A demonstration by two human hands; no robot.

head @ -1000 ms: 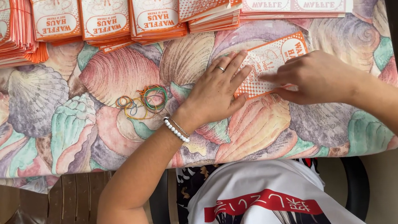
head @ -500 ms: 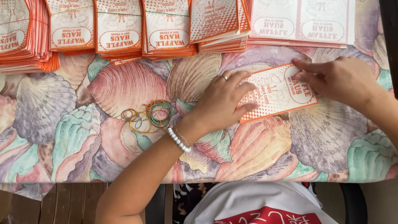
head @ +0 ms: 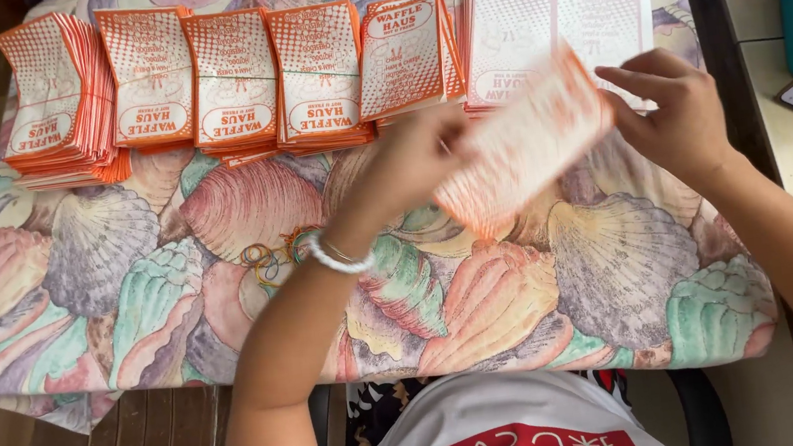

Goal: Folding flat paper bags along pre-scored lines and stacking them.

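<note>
the left hand (head: 410, 166) and right hand (head: 676, 118) hold one orange-and-white paper bag (head: 523, 142) between them, lifted off the shell-print cloth (head: 121, 277). the bag is blurred, so its edges are hard to read, but its long axis runs slantwise, from near-left by the left hand up to far-right by the right hand. the left fingers are curled shut on the bag's near-left end. the right fingers are spread fairly wide, their tips at the far-right end; whether they pinch it or only touch it i cannot tell. the left hand looks the firmer hold. just beyond the bag lies a flat stack of unfolded sheets (head: 548, 23), and to its left a row of banded bag bundles (head: 238, 81). loose rubber bands (head: 265, 261) lie on the cloth near the left wrist.
</note>
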